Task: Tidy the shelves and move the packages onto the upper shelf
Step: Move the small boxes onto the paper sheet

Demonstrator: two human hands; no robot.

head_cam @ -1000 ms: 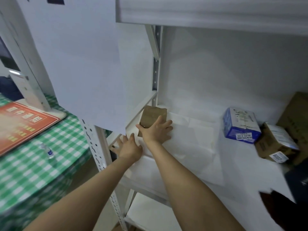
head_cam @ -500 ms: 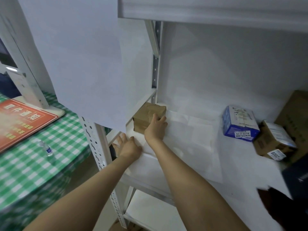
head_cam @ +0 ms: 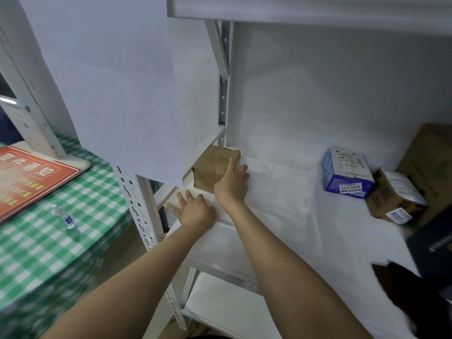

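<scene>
Straight-fingered, the right hand [head_cam: 231, 185] presses the small brown taped cardboard package [head_cam: 212, 165] into the back left corner of the white metal shelf [head_cam: 293, 236], apparently squaring it, while the left hand [head_cam: 195, 211], spread flat, braces nearby.

Packages: five (brown parcel [head_cam: 212, 167], blue box [head_cam: 347, 172], labelled carton [head_cam: 393, 196], large carton [head_cam: 430, 162] at right edge, dark box [head_cam: 433, 253]). Hands: two (left hand [head_cam: 195, 211], right hand [head_cam: 232, 184]). Bottle [head_cam: 64, 217]: one.
</scene>
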